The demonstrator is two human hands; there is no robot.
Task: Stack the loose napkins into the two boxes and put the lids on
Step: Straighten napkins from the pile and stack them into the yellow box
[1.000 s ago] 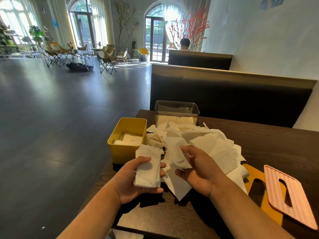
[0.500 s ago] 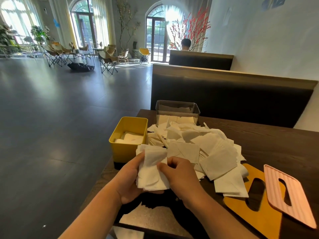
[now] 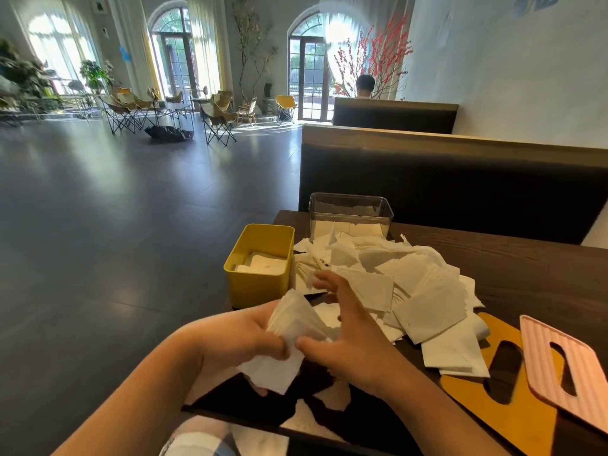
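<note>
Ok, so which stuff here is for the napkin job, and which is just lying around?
For the job: loose napkins, napkin bundle in the left hand, yellow box, clear box, yellow lid, pink lid.
Just around: folding chairs, red blossom branches, booth bench.
</note>
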